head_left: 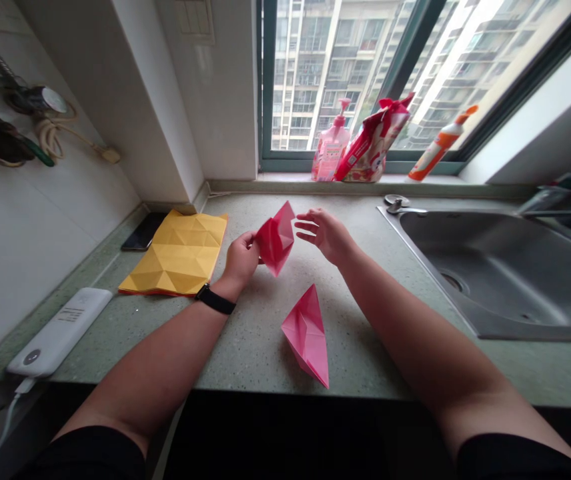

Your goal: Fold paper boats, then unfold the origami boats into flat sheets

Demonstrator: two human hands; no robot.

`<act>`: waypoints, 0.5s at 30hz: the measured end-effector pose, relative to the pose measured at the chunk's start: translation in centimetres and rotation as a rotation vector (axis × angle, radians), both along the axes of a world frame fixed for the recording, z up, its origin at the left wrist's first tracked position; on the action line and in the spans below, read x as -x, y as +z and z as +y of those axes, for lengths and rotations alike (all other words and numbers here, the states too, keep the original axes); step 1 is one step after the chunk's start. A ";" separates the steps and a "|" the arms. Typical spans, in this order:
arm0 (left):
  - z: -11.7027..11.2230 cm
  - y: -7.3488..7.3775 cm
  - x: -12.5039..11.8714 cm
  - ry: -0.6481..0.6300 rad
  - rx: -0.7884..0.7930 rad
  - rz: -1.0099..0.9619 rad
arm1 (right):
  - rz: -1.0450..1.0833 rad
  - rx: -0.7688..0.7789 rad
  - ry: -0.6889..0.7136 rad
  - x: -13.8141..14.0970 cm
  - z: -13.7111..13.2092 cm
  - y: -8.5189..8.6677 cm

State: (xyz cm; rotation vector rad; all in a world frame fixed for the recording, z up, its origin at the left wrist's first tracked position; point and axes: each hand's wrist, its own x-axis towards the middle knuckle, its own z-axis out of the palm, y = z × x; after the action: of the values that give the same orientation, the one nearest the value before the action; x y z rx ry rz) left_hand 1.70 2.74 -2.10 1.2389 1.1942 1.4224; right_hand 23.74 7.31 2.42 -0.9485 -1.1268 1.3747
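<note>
A folded pink paper boat is tilted above the countertop, its left edge pinched in my left hand. Just to the right of it is my right hand, fingers apart and pointing at the paper, with nothing in them; a small gap shows between. Nearer to me, a second pink paper boat lies on the counter close to the front edge. Creased yellow paper sheets lie flat to the left of my left hand, some orange showing at their lower edge.
A black phone lies partly under the yellow paper. On the left is a white power bank with a cable. The steel sink is set into the counter at right. A pump bottle, a red bag and an orange-capped bottle stand along the windowsill.
</note>
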 end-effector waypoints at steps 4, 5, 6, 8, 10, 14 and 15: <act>0.5 -0.3 0.2 0.094 -0.039 -0.016 | -0.430 -0.290 -0.011 1.0 -1.2 -0.2; 0.6 -0.2 0.3 0.091 -0.031 -0.034 | -0.531 -0.382 -0.019 1.3 -1.6 -0.3; 0.5 -0.2 0.3 0.079 -0.021 -0.055 | -0.618 -0.469 -0.023 1.5 -2.0 -0.4; 0.4 -0.1 0.3 0.054 -0.009 -0.092 | -0.750 -0.627 -0.025 2.0 -2.6 -0.7; 0.3 0.1 0.3 0.053 -0.012 -0.102 | -0.845 -0.747 -0.036 2.3 -3.1 -0.9; 0.2 0.4 0.2 0.095 -0.016 -0.111 | -0.992 -0.812 -0.051 2.4 -3.6 -1.1; 0.1 0.5 0.1 0.098 -0.015 -0.125 | -1.022 -0.800 -0.056 2.4 -3.6 -1.2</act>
State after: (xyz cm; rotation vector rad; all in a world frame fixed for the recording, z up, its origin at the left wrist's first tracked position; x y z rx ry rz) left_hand 1.57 2.88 -1.64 1.0976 1.1735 1.5596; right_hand 21.31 3.66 1.24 -1.0414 -2.1496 0.2056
